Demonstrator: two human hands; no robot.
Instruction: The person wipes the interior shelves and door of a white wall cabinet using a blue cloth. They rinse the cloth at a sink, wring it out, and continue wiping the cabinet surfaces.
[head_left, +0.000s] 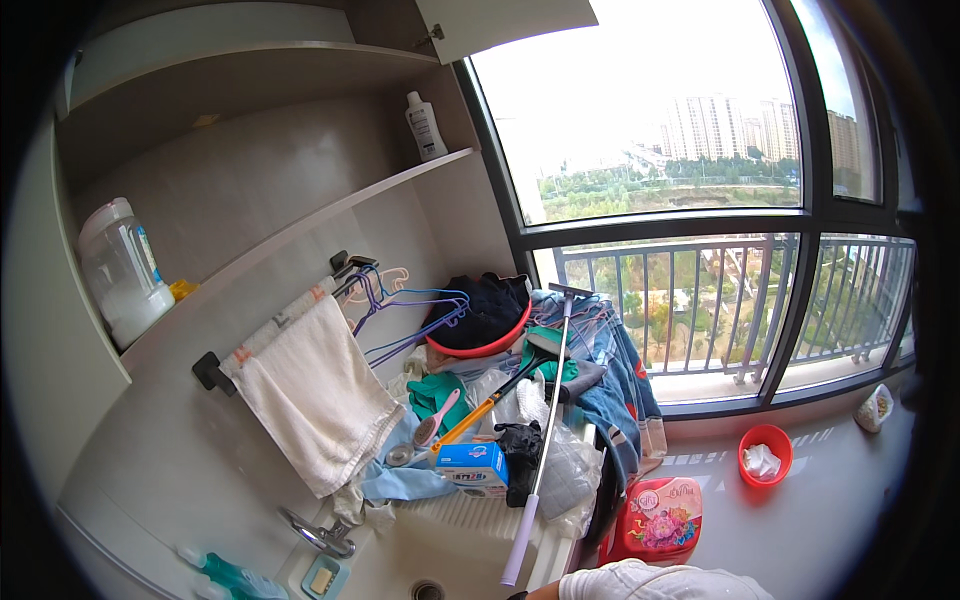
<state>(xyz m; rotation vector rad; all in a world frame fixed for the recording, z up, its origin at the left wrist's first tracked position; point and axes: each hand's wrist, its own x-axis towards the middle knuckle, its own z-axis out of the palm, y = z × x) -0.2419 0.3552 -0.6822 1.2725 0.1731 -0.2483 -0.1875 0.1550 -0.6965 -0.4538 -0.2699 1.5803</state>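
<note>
Neither of my hands can be made out; a white sleeve (660, 581) with a bit of forearm shows at the bottom edge, right of the sink. Before me is a cream laundry sink (390, 551) with a washboard slope. A squeegee with a lilac handle (520, 540) lies slanting over the heap beyond it. Around it are a blue-and-white box (472, 465), a black plastic bag (519, 457), a pink hairbrush (437, 418), an orange-and-black handled tool (480, 412) and green cloth (433, 394). Dark clothing (480, 307) fills a red basin (487, 348) at the back.
A cream towel (319, 397) hangs on a wall rail beside purple hangers (397, 307). At lower left are a faucet (322, 534) and a soap dish (324, 577). A red floral container (660, 517) and a red bucket (765, 457) stand on the floor. Above, an open cabinet door (502, 26) juts out.
</note>
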